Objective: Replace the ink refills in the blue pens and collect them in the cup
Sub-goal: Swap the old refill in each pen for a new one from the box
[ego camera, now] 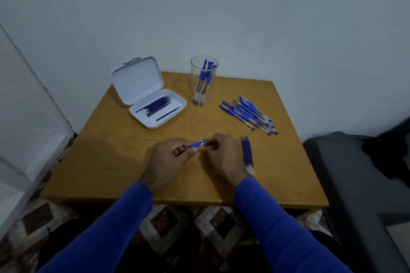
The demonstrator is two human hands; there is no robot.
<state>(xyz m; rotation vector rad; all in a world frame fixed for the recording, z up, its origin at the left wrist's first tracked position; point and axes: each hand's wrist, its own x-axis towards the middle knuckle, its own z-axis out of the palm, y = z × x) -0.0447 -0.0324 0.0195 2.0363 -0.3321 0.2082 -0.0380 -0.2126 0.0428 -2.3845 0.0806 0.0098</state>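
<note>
Over the middle of the wooden table [124,162], my left hand [168,159] grips a blue pen [196,144] by its grip section, tip pointing right. My right hand [221,155] pinches the pen's tip end, fingers curled round it. A clear cup [204,82] at the back holds several blue pens. To its right, a pile of blue pens [249,115] lies loose on the wood. A small row of refills [247,153] lies just right of my right hand. An open white case [155,106] at the back left holds several dark refills.
A pale wall stands behind the table and a white door frame [26,117] to the left. A dark grey piece of furniture [359,173] sits close to the table's right edge. Patterned floor [188,224] shows below the front edge.
</note>
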